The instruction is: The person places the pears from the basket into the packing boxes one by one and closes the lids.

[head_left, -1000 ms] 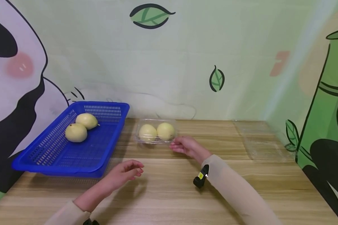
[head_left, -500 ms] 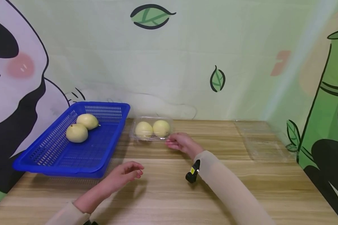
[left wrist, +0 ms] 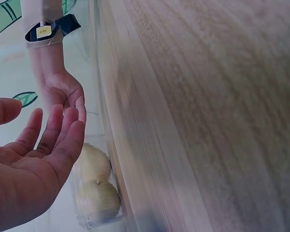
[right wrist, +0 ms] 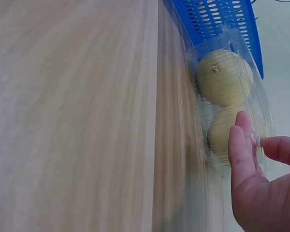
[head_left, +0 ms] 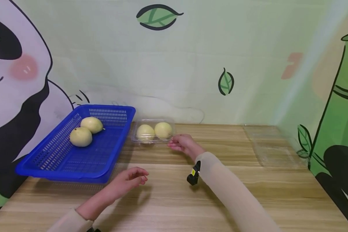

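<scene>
**Fingertips on the pear box**

My right hand (head_left: 183, 144) pinches the near right corner of the clear box (head_left: 152, 131), thumb and fingers on its rim. Just past the box's far side sits the blue basket (head_left: 75, 167). My left hand (head_left: 127, 181) hovers loose, holding nothing.

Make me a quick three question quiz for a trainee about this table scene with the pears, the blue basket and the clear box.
1. How many pears lie in the blue basket?
2. True or false: the left hand holds a pear.
3. Which hand touches the clear box: A left, B right, C neither?

Key
1. Two.
2. False; it hovers open over the table, holding nothing.
3. B; the right hand has its fingers at the box's right end, with two pears inside.
</scene>
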Tool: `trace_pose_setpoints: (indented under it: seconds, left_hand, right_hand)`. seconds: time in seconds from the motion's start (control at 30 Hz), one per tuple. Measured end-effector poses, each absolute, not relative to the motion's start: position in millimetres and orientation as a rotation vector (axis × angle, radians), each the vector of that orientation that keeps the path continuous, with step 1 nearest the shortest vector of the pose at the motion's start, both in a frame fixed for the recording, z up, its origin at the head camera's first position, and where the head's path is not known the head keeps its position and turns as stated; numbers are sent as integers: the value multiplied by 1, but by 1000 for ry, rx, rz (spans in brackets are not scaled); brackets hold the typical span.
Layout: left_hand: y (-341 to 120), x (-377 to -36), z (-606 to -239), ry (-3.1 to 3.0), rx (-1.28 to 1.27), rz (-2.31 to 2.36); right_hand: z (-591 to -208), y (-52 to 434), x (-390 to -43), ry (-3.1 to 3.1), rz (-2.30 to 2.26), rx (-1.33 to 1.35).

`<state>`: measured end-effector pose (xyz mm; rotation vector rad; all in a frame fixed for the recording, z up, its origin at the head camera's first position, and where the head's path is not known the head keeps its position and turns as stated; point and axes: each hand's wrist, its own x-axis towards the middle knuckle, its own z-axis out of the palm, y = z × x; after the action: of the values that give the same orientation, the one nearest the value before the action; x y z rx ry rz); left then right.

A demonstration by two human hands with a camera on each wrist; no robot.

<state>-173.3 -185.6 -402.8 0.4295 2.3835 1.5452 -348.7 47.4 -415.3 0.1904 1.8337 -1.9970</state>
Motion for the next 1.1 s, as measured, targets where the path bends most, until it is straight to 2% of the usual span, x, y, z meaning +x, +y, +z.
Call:
trace_pose_setpoints:
  seconds: [1.1]
  left_hand:
    - [-185, -175, -405, 2383, 438, 1528]
  right_hand:
    - [-408, 20, -358, 1859, -1997, 226]
